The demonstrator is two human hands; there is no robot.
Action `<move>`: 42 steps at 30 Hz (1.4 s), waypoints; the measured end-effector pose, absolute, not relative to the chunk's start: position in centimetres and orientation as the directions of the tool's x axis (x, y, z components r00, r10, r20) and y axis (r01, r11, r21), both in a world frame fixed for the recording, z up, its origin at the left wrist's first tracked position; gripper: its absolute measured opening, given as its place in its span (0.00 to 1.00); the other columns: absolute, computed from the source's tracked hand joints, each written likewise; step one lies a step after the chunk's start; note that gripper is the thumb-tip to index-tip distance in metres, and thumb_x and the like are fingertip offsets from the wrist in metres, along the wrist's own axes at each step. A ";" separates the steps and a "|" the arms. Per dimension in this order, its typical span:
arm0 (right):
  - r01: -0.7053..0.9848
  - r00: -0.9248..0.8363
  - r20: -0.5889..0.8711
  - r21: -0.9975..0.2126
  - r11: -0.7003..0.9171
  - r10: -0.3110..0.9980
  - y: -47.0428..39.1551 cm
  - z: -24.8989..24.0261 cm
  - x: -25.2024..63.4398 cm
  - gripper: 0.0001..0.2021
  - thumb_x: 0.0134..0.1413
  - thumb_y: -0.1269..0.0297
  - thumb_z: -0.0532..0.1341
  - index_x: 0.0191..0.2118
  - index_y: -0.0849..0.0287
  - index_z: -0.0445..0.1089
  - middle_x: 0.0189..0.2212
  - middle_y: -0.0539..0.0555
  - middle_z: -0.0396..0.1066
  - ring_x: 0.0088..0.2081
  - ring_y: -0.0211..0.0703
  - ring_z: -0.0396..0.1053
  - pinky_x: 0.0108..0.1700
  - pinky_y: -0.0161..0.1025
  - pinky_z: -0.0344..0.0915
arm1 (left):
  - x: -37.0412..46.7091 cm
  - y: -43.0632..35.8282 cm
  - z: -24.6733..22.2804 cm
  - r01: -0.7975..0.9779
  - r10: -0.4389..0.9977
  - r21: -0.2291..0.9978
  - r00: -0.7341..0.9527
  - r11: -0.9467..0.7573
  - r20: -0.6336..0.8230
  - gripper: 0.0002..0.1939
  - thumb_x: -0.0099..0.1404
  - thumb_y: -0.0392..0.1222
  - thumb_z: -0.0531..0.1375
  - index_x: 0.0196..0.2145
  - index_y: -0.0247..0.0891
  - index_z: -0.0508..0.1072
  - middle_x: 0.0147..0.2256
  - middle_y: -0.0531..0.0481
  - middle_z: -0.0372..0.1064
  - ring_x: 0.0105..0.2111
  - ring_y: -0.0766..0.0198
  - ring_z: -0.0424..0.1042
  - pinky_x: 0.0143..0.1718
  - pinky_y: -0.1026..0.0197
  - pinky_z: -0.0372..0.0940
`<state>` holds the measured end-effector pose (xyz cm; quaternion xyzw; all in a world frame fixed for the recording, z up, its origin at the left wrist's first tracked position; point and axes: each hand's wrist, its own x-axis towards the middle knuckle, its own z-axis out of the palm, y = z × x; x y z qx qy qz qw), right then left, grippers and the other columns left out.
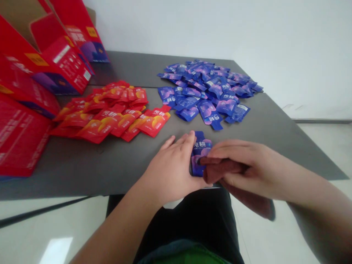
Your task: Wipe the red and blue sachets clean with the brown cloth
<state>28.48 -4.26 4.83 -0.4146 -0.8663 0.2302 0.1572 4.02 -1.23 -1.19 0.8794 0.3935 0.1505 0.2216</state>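
Note:
One blue packet (202,148) with pink print lies upright to my view near the table's front edge. Against its left side rests my left hand (173,168), palm down, its fingers stretched forward and its thumb below the packet's lower edge. My right hand (247,165) pinches a folded brown-red cloth (224,170), whose front part touches or covers the packet's lower right. The rest of the cloth hangs below the hand, past the table edge. Something white (172,204) shows partly under my left wrist.
A heap of blue packets (206,88) lies at the back right of the grey table (132,69). Red packets (110,117) are piled at the left. Several red boxes (63,55) stand along the left side, one with open flaps. A white wall rises behind.

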 end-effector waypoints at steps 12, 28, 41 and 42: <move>0.753 -0.534 0.096 -0.397 0.524 0.840 -1.6 2.3 27.3 0.12 0.64 0.70 0.63 0.52 0.55 0.75 0.46 0.57 0.79 0.49 0.55 0.76 0.54 0.50 0.72 | 3.9 -1.1 -1.1 0.618 0.742 0.497 0.666 -0.609 0.081 0.58 0.59 0.67 0.74 0.74 0.34 0.57 0.73 0.35 0.60 0.75 0.44 0.57 0.78 0.40 0.43; 0.853 0.216 0.530 -0.511 0.106 0.820 -2.2 0.1 28.7 0.11 0.64 0.59 0.66 0.50 0.54 0.74 0.45 0.58 0.79 0.44 0.56 0.77 0.46 0.52 0.74 | 7.1 -6.6 0.6 0.573 0.621 0.263 0.765 -0.777 0.171 0.04 0.75 0.39 0.64 0.46 0.39 0.76 0.50 0.40 0.75 0.55 0.43 0.77 0.56 0.42 0.75; 0.746 0.028 0.509 -0.583 0.321 0.860 -2.1 0.5 29.4 0.26 0.61 0.62 0.69 0.62 0.51 0.66 0.51 0.57 0.79 0.51 0.58 0.79 0.52 0.55 0.74 | 2.4 -4.4 -0.2 0.838 0.909 0.352 0.385 -0.417 0.160 0.26 0.78 0.47 0.56 0.67 0.32 0.67 0.64 0.33 0.71 0.63 0.37 0.71 0.64 0.34 0.67; 0.733 -0.046 0.487 -0.577 0.361 0.872 -2.5 1.0 29.1 0.24 0.62 0.63 0.69 0.61 0.51 0.67 0.51 0.56 0.79 0.51 0.56 0.79 0.52 0.53 0.74 | 2.0 -3.9 -0.3 0.808 0.887 0.368 0.436 -0.460 0.149 0.37 0.76 0.53 0.61 0.73 0.29 0.58 0.69 0.30 0.64 0.68 0.35 0.65 0.68 0.33 0.63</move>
